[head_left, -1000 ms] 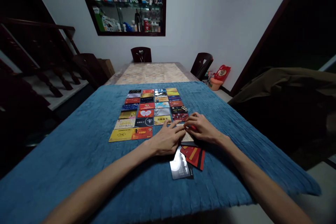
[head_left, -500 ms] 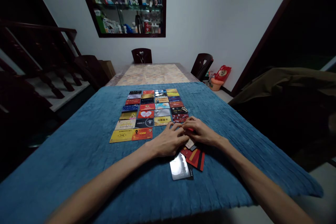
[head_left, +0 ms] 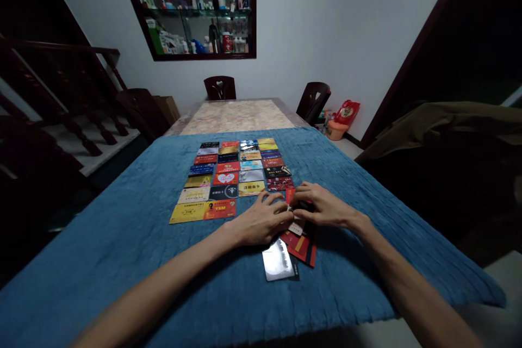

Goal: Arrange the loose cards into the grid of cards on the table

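A loose pile of cards lies under and between my two hands on the blue cloth. My left hand bends over the pile's left side, thumb and fingers closed at the edge of the cards. On the other side, my right hand pinches a dark card, mostly covered by its fingers. A red card shows between the hands, with a pale card below it. Closer to me a red striped card and a silver card fan out, the silver one overlapping a dark card.
Rows of laid-out cards stand left of and beyond my hands, in several columns. Blue cloth covers the near part of the table; its patterned top shows farther off. Chairs stand around, and clothing hangs at right.
My right hand has shifted slightly right, away from my left hand, with a dark card now showing in its fingers. More of the red card between the hands is visible. The laid-out rows are unchanged.
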Action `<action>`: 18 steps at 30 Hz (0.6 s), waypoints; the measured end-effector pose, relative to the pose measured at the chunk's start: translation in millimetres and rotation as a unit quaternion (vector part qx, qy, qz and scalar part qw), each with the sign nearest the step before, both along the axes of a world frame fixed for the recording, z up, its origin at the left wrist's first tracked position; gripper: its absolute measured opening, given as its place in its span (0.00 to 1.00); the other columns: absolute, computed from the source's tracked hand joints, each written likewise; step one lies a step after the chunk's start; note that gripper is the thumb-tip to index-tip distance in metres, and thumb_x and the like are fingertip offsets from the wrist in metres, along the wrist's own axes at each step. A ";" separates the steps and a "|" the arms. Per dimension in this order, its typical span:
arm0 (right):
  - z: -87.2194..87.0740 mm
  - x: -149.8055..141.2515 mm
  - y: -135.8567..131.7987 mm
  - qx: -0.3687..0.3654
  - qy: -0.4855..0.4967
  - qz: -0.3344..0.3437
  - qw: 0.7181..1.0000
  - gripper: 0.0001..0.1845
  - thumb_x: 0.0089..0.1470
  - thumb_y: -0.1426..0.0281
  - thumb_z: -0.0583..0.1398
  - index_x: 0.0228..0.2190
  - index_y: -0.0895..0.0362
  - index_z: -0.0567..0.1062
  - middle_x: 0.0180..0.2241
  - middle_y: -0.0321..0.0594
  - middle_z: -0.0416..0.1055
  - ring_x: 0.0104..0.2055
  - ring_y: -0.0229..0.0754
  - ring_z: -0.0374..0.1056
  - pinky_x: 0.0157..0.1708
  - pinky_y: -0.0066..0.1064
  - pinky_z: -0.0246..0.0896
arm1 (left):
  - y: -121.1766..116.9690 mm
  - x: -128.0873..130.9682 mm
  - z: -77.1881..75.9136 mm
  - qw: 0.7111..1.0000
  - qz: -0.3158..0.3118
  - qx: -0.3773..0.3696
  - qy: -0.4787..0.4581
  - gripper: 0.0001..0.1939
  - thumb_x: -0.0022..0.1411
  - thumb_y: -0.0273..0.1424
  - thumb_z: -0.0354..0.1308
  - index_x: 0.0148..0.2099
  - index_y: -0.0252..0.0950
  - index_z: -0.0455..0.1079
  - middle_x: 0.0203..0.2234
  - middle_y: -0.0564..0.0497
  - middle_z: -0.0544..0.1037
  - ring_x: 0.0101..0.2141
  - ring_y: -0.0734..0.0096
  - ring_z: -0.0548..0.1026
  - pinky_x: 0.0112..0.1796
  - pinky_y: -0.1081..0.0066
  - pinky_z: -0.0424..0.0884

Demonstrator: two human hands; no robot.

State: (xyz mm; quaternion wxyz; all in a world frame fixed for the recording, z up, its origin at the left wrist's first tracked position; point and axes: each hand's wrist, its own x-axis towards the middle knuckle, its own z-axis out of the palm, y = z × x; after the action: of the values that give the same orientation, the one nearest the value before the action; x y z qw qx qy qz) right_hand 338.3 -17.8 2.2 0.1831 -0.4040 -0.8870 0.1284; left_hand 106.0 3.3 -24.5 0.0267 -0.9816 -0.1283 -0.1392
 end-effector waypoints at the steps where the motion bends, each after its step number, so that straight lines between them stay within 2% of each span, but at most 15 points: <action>1: 1.4 -0.4 -1.3 -0.004 -0.005 0.003 1.000 0.08 0.59 0.64 0.61 0.35 0.55 0.77 0.36 0.42 0.76 0.40 0.46 0.67 0.43 0.39 0.59 | 0.6 -0.1 -0.7 1.000 -0.001 0.000 -0.001 0.13 0.71 0.32 0.50 0.56 0.39 0.66 0.53 0.42 0.73 0.58 0.52 0.63 0.56 0.49 0.58; 7: 5.0 0.7 -5.4 -0.039 -0.034 0.007 0.999 0.13 0.55 0.59 0.64 0.36 0.55 0.78 0.36 0.41 0.75 0.39 0.46 0.67 0.41 0.37 0.58 | 3.6 0.1 -1.9 0.999 -0.021 0.030 -0.007 0.11 0.72 0.34 0.51 0.52 0.37 0.68 0.46 0.43 0.77 0.55 0.55 0.67 0.56 0.51 0.58; 13: 8.3 1.9 -8.5 -0.068 -0.040 0.012 0.997 0.19 0.50 0.53 0.67 0.37 0.54 0.78 0.36 0.40 0.74 0.40 0.46 0.66 0.41 0.37 0.58 | 0.9 0.8 3.9 0.995 -0.061 0.077 -0.019 0.12 0.74 0.32 0.46 0.48 0.35 0.69 0.39 0.44 0.79 0.50 0.60 0.71 0.53 0.56 0.61; 18: 12.7 2.8 -11.7 -0.080 -0.012 0.030 0.996 0.17 0.51 0.54 0.67 0.36 0.54 0.78 0.34 0.39 0.74 0.40 0.46 0.65 0.41 0.37 0.59 | 2.4 2.0 2.4 0.993 -0.058 0.091 -0.051 0.12 0.74 0.28 0.46 0.43 0.34 0.71 0.35 0.46 0.79 0.44 0.63 0.73 0.49 0.59 0.64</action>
State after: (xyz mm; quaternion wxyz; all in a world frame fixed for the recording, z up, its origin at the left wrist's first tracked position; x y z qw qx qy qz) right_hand 341.1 -29.5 14.9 0.1353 -0.3919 -0.8879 0.1994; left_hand 108.0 5.8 -22.1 0.1017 -0.9725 -0.0587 -0.2011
